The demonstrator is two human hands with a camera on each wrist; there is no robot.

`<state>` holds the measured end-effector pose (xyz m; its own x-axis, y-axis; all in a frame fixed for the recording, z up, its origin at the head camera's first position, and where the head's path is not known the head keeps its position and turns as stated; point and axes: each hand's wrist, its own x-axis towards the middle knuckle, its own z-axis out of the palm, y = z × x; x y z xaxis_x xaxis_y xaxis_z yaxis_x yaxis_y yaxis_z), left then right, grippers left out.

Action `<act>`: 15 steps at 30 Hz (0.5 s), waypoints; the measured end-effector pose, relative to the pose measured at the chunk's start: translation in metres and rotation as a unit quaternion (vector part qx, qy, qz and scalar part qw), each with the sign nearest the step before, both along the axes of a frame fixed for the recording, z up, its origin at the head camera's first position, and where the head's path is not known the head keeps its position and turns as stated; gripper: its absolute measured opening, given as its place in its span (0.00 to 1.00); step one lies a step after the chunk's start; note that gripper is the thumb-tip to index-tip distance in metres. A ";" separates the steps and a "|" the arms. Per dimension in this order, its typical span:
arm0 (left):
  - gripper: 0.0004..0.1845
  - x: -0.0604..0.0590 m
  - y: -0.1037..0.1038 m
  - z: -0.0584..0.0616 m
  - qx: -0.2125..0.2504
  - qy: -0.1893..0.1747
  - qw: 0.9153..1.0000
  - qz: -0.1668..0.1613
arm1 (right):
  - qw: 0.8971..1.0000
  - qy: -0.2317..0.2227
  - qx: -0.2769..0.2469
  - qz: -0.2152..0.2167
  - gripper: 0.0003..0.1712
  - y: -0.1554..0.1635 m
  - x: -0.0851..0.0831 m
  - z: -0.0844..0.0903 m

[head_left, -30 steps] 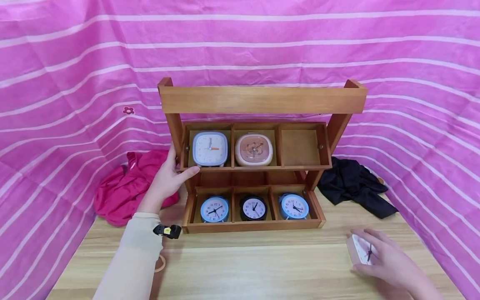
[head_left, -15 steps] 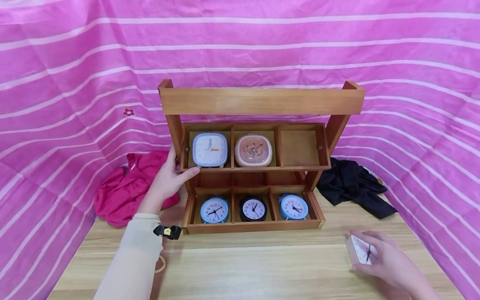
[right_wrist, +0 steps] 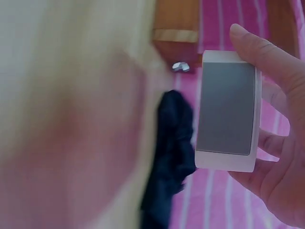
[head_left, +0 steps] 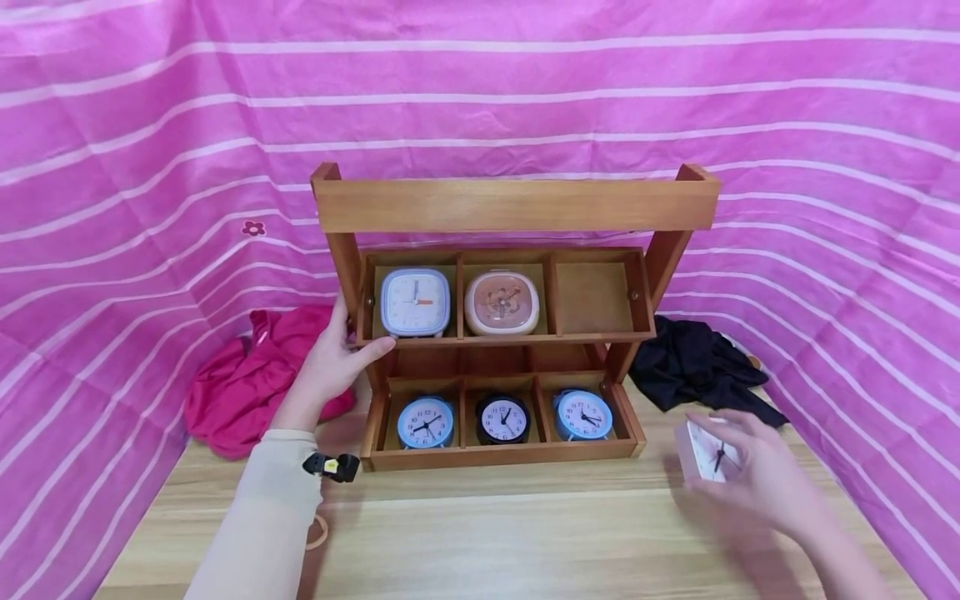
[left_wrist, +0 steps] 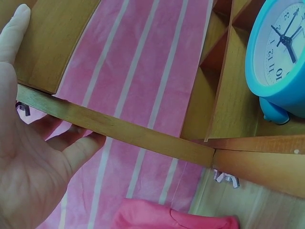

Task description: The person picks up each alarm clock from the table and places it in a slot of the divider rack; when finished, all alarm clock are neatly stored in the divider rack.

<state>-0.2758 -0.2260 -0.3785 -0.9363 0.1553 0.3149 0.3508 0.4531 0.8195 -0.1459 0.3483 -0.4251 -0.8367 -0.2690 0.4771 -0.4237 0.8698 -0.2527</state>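
Note:
My right hand grips a small white square alarm clock by its edges, raised over the table at the right. In the right wrist view a long grey panel shows on the clock's side. My left hand holds the left side of a two-tier wooden shelf; its thumb lies at the upper tray's front corner, its fingers behind the post. The upper tray holds a blue-rimmed square clock and a pinkish-brown one; its right compartment is bare. Below sit two blue round clocks and a black one.
A crumpled magenta cloth lies left of the shelf, a black cloth to its right. Pink striped fabric hangs around the back and sides. A tan ring lies on the wooden table beside the left sleeve.
My right hand has lifted the white clock off the table and moved it slightly left, toward the shelf. The left hand keeps its hold; the head view has shifted a little.

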 end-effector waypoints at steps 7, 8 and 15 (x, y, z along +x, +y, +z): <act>0.57 0.001 0.001 0.001 -0.003 0.000 1.000 0.000 | 0.999 0.032 0.025 0.015 0.59 -0.015 -0.020 0.052; 0.57 0.001 0.001 0.001 -0.004 -0.001 1.000 0.001 | 0.999 0.037 0.026 0.017 0.59 -0.017 -0.022 0.059; 0.57 0.001 0.000 0.000 -0.002 0.000 1.000 0.002 | 0.998 0.049 -0.024 0.044 0.58 -0.038 -0.037 0.096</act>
